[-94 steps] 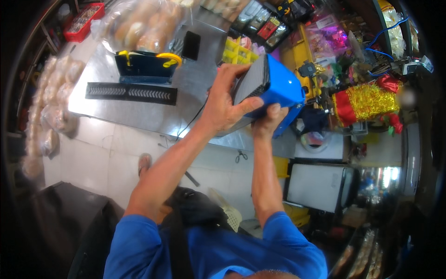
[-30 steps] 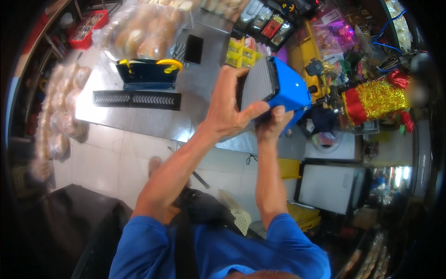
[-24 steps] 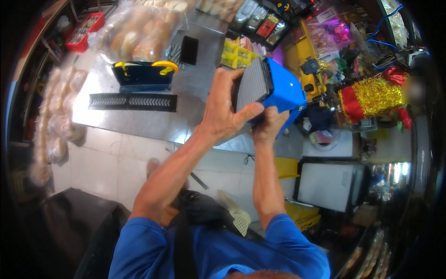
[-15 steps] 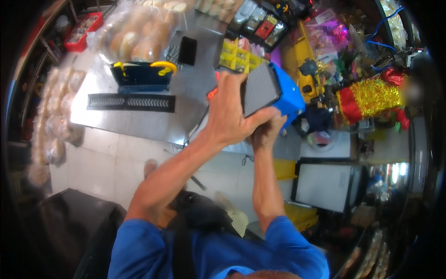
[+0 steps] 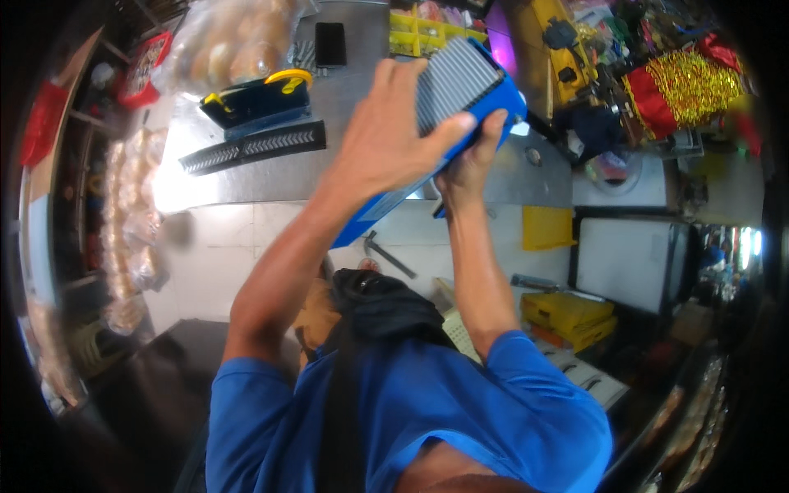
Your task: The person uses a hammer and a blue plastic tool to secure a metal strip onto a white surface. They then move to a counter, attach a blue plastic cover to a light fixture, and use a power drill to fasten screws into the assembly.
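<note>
Both my hands hold a long blue box-shaped device with a grey ribbed face, tilted above the metal table's front edge. My left hand grips its near left side, thumb across the ribbed face's lower edge. On the right lower side my right hand is closed round it, thumb upward; its other fingers are partly hidden. The device's blue body slants down to the lower left behind my left wrist. Left of my hands, a black strip with grey chevrons lies before a dark holder with yellow ends.
A black phone and a clear bag of round brown pieces lie on the metal table. At the back stands a yellow divided tray. A hammer-like tool is on the floor, yellow cases to the right.
The device has turned in my hands, showing more of its long blue side at the lower left. My whole view has shifted, and more of the floor and my shirt shows.
</note>
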A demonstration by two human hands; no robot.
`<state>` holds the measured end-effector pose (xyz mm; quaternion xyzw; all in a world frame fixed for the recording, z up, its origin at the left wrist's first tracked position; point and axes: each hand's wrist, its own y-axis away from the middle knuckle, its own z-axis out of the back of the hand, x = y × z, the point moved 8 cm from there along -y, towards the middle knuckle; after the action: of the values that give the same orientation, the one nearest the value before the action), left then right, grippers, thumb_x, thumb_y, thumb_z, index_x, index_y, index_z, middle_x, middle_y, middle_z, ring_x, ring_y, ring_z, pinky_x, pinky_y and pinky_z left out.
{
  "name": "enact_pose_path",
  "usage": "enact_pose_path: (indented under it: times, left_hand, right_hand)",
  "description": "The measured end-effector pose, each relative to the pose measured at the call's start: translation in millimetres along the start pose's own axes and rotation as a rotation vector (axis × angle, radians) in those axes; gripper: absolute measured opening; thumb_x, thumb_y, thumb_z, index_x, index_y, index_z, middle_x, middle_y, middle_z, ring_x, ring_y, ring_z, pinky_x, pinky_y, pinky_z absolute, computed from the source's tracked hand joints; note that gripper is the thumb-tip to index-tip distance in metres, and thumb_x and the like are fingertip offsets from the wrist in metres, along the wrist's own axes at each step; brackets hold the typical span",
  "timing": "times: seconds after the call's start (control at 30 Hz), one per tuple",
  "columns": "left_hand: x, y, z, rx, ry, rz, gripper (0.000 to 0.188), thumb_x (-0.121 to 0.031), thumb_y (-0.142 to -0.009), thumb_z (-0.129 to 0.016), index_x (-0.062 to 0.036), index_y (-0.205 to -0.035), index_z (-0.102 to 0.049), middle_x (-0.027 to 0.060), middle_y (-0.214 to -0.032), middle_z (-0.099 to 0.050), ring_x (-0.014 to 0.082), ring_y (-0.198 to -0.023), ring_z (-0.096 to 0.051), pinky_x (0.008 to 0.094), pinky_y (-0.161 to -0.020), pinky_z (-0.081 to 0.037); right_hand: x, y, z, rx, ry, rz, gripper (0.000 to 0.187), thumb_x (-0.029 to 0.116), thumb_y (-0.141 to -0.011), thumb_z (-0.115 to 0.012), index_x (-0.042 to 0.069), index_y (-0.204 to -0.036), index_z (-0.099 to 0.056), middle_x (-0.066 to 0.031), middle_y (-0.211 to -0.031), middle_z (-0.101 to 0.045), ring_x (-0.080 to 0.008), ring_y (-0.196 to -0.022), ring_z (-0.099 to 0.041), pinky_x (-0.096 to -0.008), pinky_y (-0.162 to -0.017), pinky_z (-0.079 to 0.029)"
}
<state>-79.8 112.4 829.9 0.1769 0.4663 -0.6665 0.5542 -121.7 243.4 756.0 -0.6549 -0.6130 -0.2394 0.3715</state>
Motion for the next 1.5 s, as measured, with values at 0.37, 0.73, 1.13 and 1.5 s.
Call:
enact_pose_path:
  times: [0.37,0.73,1.13,1.5]
  left_hand:
    - [-12,-18,37,0.270,0.540,0.013,0.061,-0.022,-0.093,-0.073,0.0044,-0.143,-0.048,0.0128,-0.122,-0.063,0.0174,-0.115,-0.060,0.0297,-0.101,-0.047]
    - [3,73,-43,0.849,0.606,0.439,0.077,-0.059,-0.086,-0.071,0.0041,-0.126,-0.052,0.0138,-0.108,-0.058,0.0189,-0.106,-0.058,0.0296,-0.088,-0.048]
    - [0,190,-50,1.216,0.683,0.635,0.119,-0.080,-0.072,-0.059,0.0005,-0.154,-0.028,0.0312,-0.149,-0.037,0.0424,-0.142,-0.035,0.0556,-0.116,-0.028]
    - [-7,201,-29,1.169,0.382,0.566,0.095,-0.056,-0.078,-0.076,-0.0040,-0.148,-0.041,0.0257,-0.134,-0.059,0.0368,-0.130,-0.054,0.0454,-0.112,-0.037]
  right_hand:
    - [45,0,-51,0.024,-0.059,-0.024,0.082,0.076,-0.093,-0.043,0.006,-0.132,-0.055,-0.0114,-0.116,-0.067,-0.0200,-0.105,-0.070,-0.0333,-0.087,-0.061]
    - [50,94,31,-0.294,-0.321,0.044,0.088,0.082,-0.090,-0.034,0.009,-0.136,-0.051,-0.0142,-0.112,-0.065,-0.0265,-0.098,-0.070,-0.0427,-0.083,-0.064]
    - [49,191,42,-0.332,-0.302,-0.134,0.103,0.092,-0.079,-0.035,0.006,-0.134,-0.050,-0.0197,-0.119,-0.060,-0.0392,-0.106,-0.066,-0.0563,-0.093,-0.056]
    - [54,235,62,-0.442,0.050,-0.286,0.106,0.072,-0.076,-0.072,0.000,-0.146,-0.039,-0.0234,-0.129,-0.059,-0.0413,-0.115,-0.064,-0.0501,-0.093,-0.060]
